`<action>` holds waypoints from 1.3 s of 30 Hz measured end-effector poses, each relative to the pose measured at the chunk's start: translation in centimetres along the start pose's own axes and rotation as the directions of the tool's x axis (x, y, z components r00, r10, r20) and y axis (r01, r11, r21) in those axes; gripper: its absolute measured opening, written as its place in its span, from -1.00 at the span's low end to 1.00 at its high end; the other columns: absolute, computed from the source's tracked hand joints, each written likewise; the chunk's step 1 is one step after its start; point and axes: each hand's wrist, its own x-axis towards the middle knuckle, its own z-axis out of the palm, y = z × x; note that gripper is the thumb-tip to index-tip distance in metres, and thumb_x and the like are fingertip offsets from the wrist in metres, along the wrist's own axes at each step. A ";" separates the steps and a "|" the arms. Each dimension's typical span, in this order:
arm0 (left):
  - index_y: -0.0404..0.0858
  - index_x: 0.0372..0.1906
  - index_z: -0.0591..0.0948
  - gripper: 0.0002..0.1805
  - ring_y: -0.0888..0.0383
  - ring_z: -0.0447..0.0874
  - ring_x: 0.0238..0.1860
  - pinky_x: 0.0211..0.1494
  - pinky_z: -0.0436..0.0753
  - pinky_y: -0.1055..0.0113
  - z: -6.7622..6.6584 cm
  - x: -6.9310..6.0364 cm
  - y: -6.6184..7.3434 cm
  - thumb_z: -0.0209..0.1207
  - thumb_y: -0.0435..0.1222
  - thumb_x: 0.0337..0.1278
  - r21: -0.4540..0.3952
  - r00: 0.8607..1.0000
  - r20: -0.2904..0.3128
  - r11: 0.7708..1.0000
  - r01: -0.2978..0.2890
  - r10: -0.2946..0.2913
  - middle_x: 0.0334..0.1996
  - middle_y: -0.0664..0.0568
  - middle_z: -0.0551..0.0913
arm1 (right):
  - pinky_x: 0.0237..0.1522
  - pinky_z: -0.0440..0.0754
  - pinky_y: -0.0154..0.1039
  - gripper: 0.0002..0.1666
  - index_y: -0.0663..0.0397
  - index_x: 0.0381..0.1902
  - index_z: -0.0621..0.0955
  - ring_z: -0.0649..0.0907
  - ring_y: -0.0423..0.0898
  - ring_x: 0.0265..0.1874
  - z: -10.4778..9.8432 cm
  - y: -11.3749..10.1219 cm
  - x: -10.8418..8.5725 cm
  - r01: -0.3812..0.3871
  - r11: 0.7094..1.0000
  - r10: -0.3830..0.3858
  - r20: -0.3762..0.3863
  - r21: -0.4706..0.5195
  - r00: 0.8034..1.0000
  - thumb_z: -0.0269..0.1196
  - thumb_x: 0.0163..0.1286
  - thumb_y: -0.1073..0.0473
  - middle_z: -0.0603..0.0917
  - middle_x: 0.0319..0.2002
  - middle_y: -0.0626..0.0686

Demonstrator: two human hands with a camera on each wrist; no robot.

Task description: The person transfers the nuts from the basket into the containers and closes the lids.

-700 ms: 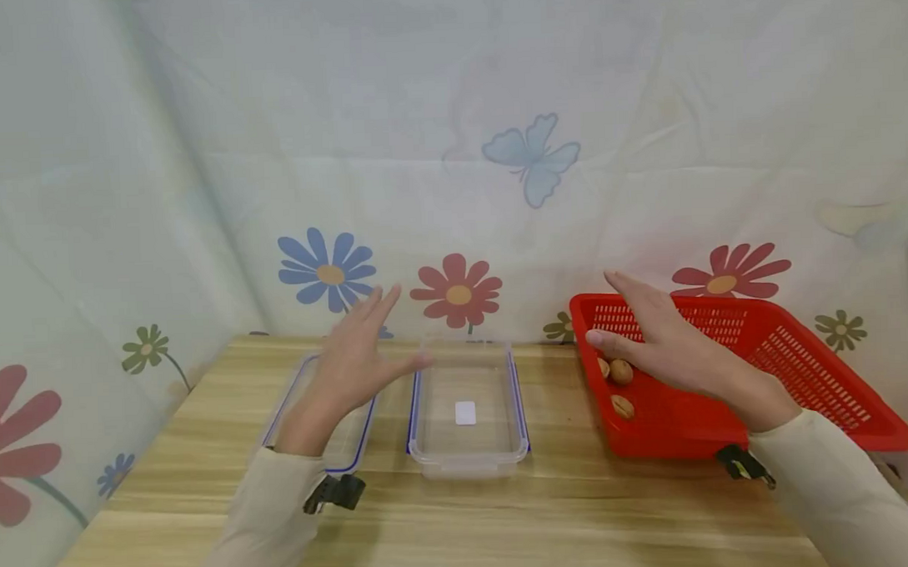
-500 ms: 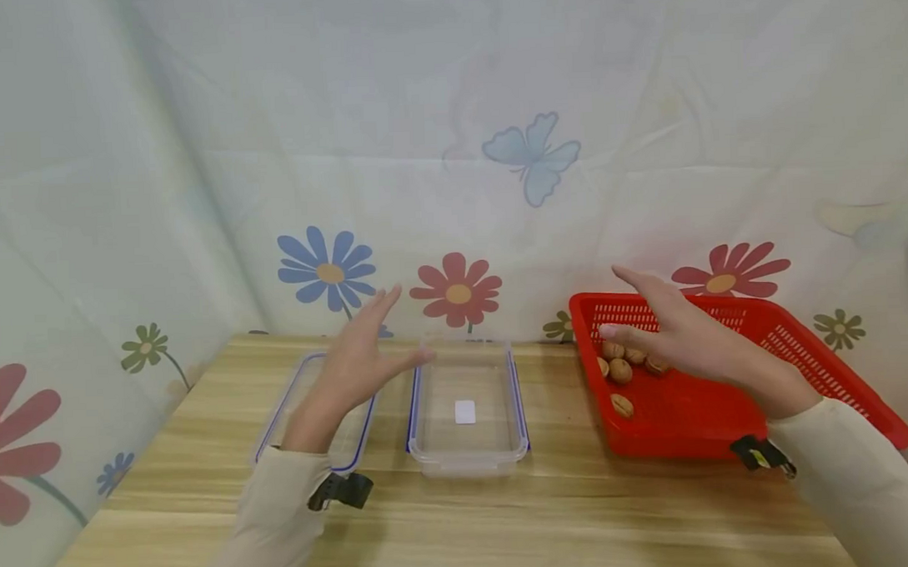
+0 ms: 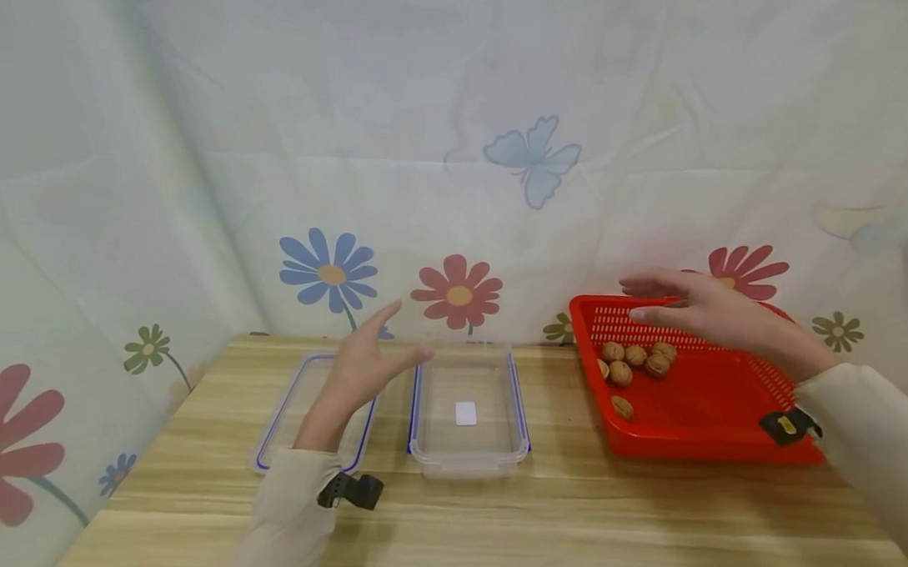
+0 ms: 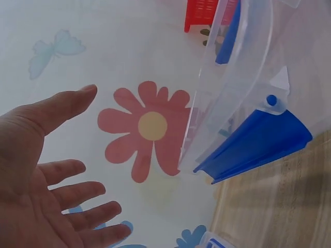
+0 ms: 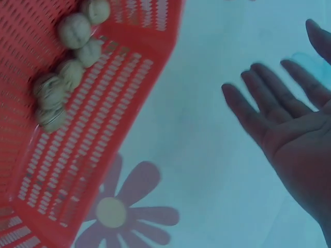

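- Left hand (image 3: pixel 359 374): released, fingers spread, near the clear box (image 3: pixel 469 465) and lid (image 3: pixel 307 387).
- Right hand (image 3: pixel 718 312): also released, seemingly above the red basket (image 3: pixel 700 444), though its wrist view is murky.
- Walnuts (image 3: pixel 658 366) lie in the red basket, mostly toward its back left.

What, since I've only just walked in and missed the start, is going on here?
Nothing is being held right now. A person's left hand is raised, fingers open, near a clear container with blue clips. Their right hand is raised by the red basket, apart from it in the right wrist view. Several walnuts lie toward the basket's left side. The container stands uncovered, and what looks like its blue-edged lid lies to its left.
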 end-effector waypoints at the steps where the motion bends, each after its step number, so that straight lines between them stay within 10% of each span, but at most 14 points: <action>1: -0.15 0.69 0.23 0.01 -0.26 0.19 0.60 0.54 0.33 -0.32 0.1 0.0 -0.1 0.44 0.06 0.28 -0.005 1.000 0.001 1.000 0.009 -0.009 0.64 -0.17 0.23 | 0.23 0.68 0.22 -0.28 0.04 0.53 0.46 0.58 0.19 0.31 -0.1 0.3 0.2 0.004 1.000 -0.004 -0.001 -0.006 1.000 0.35 0.55 -0.06 0.59 0.38 0.19; 6: -0.17 0.67 0.26 -0.01 -0.30 0.38 0.49 0.41 0.53 -0.30 0.5 0.3 -0.8 0.46 0.02 0.26 -0.022 0.999 0.003 0.999 0.040 -0.039 0.59 -0.22 0.30 | 0.15 0.76 -0.03 -0.34 0.14 0.45 0.55 0.68 0.14 0.20 -0.1 1.9 0.8 -0.012 1.000 0.012 0.024 0.025 1.000 0.42 0.49 0.05 0.68 0.27 0.17; 20: -0.32 0.57 0.38 -0.12 -0.31 0.62 0.30 0.25 0.70 -0.19 1.6 0.4 -2.8 0.46 -0.08 0.28 -0.048 0.999 0.033 0.999 0.020 -0.019 0.37 -0.34 0.55 | 0.19 0.74 0.09 -0.27 0.22 0.42 0.55 0.65 0.15 0.22 1.0 5.6 2.4 -0.133 0.978 0.102 0.186 0.160 0.977 0.49 0.41 0.04 0.64 0.32 0.22; 39: -0.49 0.40 0.51 -0.36 -0.09 0.83 -0.36 -0.27 0.87 0.14 2.9 0.2 -3.4 0.43 -0.40 0.27 -0.182 0.974 0.184 0.970 0.163 -0.130 -0.06 -0.37 0.76 | 0.17 0.75 0.14 -0.26 0.12 0.40 0.60 0.64 0.06 0.12 2.4 6.8 3.0 -0.182 0.981 0.151 0.337 0.061 0.929 0.54 0.34 -0.02 0.68 0.26 0.13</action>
